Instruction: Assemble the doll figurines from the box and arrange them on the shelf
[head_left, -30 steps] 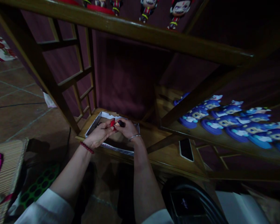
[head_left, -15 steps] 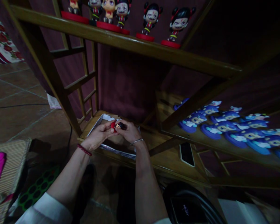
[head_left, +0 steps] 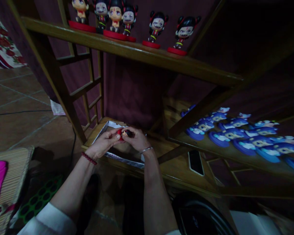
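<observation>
Between my two hands, above a shallow cardboard box, is a small figurine with black hair and a round red base. My left hand is closed on the red base, thumb on top. The fingers of my right hand grip the dark-haired head end. The figurine lies tilted on its side, and my fingers partly cover it. The box rests on the low wooden shelf, and what shows of its inside is plain brown.
Several similar figurines on red bases stand on the upper shelf. Rows of blue figurines fill the shelf at right. A phone lies on the lower board. A black round-rimmed object and a woven-topped stool are below.
The view has tilted slightly, so the upper shelf and its figurines appear lower. Both hands keep hold of the figurine in nearly the same place over the box.
</observation>
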{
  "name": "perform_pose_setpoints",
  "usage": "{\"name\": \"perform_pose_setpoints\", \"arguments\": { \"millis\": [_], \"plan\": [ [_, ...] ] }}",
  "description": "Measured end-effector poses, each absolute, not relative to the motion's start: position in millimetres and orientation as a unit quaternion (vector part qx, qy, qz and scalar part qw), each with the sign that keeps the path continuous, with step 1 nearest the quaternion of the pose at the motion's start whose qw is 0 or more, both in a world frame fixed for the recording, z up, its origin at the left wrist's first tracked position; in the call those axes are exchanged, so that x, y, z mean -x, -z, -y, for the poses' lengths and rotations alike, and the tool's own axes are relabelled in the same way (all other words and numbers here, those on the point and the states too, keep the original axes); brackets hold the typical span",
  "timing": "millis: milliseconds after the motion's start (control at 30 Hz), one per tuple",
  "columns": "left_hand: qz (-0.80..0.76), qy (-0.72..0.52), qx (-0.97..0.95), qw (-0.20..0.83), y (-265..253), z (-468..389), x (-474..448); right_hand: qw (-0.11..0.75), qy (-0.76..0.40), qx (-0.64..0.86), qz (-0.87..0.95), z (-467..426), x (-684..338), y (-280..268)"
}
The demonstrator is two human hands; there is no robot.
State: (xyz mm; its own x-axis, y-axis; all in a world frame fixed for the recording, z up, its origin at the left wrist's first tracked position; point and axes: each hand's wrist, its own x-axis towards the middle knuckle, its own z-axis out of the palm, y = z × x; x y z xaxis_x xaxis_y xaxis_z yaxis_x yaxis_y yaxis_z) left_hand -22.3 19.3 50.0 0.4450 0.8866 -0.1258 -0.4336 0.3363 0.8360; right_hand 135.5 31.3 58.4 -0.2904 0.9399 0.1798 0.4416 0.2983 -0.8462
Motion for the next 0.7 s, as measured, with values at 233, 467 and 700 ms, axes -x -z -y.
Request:
{"name": "perform_pose_setpoints", "arguments": {
  "millis": [233,467,700],
  "plan": [
    [-0.262,-0.421,-0.403,0.769,-53.8,-5.5,20.4,0.368,-0.329,0.485,0.722,-7.1,-138.5,-71.5],
    [-0.276,-0.445,-0.374,0.765,-74.7,46.4,25.5,0.305,-0.303,0.488,0.760,36.1,-129.0,-109.6],
    [-0.239,-0.505,-0.353,0.750,-122.0,111.0,40.4,0.302,-0.291,0.456,0.785,88.9,-108.9,-162.6]
  ]
}}
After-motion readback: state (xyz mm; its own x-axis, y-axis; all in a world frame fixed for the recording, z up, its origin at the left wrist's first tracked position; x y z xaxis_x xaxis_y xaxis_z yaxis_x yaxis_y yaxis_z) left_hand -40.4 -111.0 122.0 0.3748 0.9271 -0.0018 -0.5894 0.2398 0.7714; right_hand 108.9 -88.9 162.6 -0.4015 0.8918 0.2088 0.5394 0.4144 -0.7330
